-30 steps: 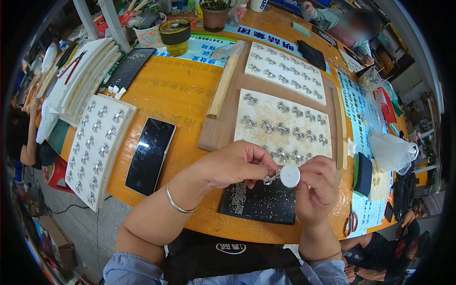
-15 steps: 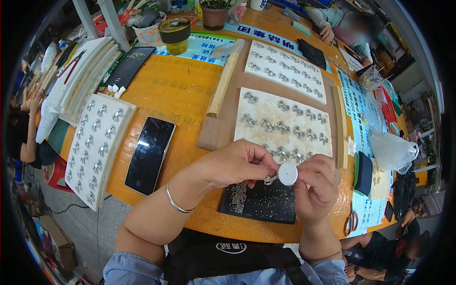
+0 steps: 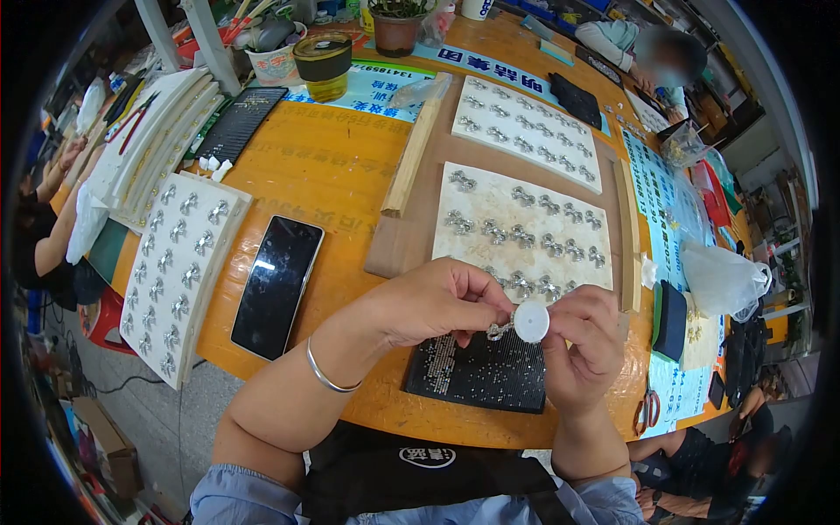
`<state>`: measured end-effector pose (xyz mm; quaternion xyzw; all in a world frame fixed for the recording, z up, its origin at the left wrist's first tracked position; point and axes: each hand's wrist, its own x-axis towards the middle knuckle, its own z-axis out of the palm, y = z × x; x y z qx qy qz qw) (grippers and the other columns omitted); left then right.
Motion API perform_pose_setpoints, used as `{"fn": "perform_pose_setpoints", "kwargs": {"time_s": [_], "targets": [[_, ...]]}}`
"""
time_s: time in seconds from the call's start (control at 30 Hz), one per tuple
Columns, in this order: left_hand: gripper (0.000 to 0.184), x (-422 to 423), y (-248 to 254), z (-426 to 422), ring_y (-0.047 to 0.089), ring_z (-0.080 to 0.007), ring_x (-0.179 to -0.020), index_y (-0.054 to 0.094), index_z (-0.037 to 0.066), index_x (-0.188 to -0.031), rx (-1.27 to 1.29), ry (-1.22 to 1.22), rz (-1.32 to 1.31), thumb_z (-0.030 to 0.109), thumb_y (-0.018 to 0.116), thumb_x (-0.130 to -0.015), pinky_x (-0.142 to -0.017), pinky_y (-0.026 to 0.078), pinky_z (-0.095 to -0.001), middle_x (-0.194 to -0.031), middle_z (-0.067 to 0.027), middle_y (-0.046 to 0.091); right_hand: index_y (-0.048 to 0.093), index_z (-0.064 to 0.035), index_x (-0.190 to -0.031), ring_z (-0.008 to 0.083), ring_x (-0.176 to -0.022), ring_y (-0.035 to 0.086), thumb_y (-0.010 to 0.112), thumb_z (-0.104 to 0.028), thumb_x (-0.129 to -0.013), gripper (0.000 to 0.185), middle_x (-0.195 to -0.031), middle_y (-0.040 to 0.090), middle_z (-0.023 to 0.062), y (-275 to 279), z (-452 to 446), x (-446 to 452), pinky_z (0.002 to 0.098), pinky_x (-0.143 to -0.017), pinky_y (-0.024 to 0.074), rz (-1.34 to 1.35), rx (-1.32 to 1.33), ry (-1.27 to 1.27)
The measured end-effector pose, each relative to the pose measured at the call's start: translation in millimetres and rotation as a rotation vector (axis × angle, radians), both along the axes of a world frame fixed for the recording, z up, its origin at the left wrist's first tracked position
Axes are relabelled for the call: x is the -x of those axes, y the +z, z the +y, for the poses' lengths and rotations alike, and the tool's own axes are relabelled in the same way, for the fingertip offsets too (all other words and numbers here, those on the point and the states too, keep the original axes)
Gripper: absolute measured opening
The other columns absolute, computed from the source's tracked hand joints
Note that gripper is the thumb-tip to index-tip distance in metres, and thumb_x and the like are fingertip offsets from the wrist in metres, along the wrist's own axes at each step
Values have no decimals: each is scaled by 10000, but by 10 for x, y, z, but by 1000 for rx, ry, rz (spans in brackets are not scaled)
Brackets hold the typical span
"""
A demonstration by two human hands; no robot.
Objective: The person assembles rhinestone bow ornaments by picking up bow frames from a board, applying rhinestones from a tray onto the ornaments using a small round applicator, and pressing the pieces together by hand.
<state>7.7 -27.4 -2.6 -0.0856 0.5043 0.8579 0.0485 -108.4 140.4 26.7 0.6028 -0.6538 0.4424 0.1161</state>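
My left hand (image 3: 442, 306), with a silver bangle on its wrist, pinches a small silver ornament (image 3: 497, 332). In my right hand (image 3: 584, 346) is a white round disc (image 3: 531, 322), held between the fingers right beside the ornament. What lies behind the disc is hidden. Under both hands a black ribbed tray (image 3: 472, 374) carries many tiny shiny stones. Just beyond them, a cream board (image 3: 534, 192) bears rows of silver ornaments, its near edge partly covered by my hands.
A second board (image 3: 525, 120) of ornaments lies farther back between wooden bars (image 3: 416, 149). To the left are a phone (image 3: 277, 287) and another ornament board (image 3: 179, 271). Red-handled scissors (image 3: 647, 411) lie at right. A co-worker (image 3: 612, 39) sits across the table.
The white disc has shifted very slightly left since the first frame; both hands stay almost in place. The co-worker's arm across the table has moved back to the right.
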Motion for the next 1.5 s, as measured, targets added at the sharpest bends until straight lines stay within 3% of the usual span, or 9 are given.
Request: {"fn": "perform_pose_setpoints", "kwargs": {"time_s": [0.83, 1.5], "targets": [[161, 15, -47, -22, 558, -73, -649, 591, 25, -1028, -100, 26, 5, 46, 534, -879, -567, 461, -206, -845, -22, 612, 625, -69, -796, 260, -786, 542, 687, 54, -629, 216, -818, 622, 62, -12, 47, 33, 331, -698, 449, -30, 108, -13], [137, 15, -98, -59, 527, -62, -652, 568, 59, -1012, -191, 20, 32, 126, 572, -893, -584, 428, -209, -796, 11, 585, 624, -63, -796, 267, -787, 542, 688, 36, -645, 193, -807, 617, 67, -40, 34, 28, 339, -708, 447, -32, 103, -2]]}}
